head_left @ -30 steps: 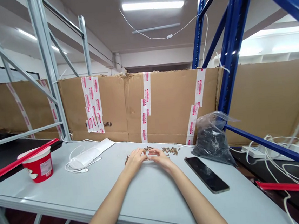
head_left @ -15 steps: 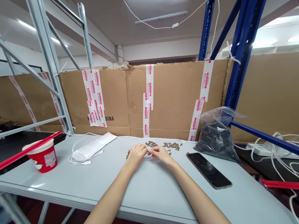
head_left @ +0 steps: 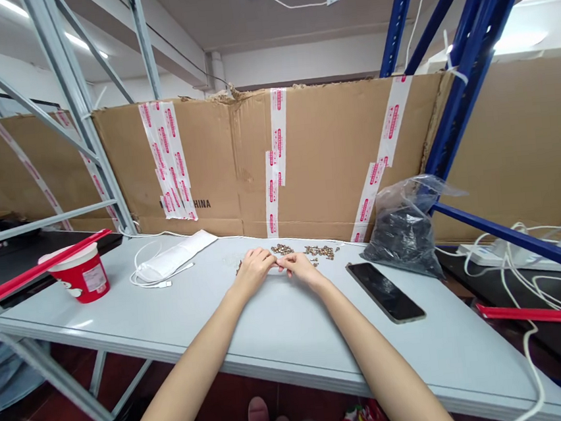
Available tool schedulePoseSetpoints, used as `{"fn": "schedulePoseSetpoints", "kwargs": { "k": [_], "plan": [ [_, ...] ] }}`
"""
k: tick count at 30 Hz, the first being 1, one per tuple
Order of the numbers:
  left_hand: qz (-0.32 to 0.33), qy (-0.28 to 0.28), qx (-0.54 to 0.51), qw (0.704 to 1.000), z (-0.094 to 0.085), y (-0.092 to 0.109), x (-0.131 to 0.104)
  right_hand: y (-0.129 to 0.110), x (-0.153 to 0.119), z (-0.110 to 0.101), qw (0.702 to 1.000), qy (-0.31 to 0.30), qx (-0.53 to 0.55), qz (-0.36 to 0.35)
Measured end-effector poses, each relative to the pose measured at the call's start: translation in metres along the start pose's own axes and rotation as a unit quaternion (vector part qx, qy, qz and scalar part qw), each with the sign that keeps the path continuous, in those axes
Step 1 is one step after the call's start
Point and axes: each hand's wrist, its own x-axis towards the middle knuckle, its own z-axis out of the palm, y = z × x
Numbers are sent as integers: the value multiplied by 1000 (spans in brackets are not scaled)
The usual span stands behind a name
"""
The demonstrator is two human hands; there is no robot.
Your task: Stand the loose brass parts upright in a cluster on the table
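Observation:
Over the grey table (head_left: 290, 315), my left hand (head_left: 255, 268) and my right hand (head_left: 298, 266) meet at the fingertips. Both are closed in a pinch; whatever lies between the fingers is too small to make out. Just behind them is a pile of small brass-coloured parts (head_left: 281, 249), with another spread of similar parts (head_left: 321, 252) to its right. A few more parts are partly hidden behind my left hand. A black phone (head_left: 386, 291) lies to the right of my right hand.
A red and white cup (head_left: 83, 276) stands at the left, near a white packet (head_left: 176, 257) with a white cable. At the back right sits a clear bag of dark material (head_left: 404, 231). Cardboard (head_left: 206, 158) lines the rear edge; a blue rack bar (head_left: 516, 237) crosses the right.
The camera view has tilted downward, showing more floor and my feet. My hands remain together at nearly the same place on the table, with slight finger movement.

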Motion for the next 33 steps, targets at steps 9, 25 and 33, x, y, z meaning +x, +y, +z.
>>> {"fn": "schedulePoseSetpoints", "kwargs": {
  "k": [9, 25, 33],
  "plan": [
    [-12, -22, -44, 999, -2, 3, 3, -9, -6, -3, 1000, -6, 24, 11],
    [8, -53, -13, 998, 6, 3, -1, -15, -12, -7, 999, -47, 12, 9],
    [13, -15, -15, 1000, 0, 1, 0, -15, -13, -4, 991, -99, 85, -2]
  ]
}}
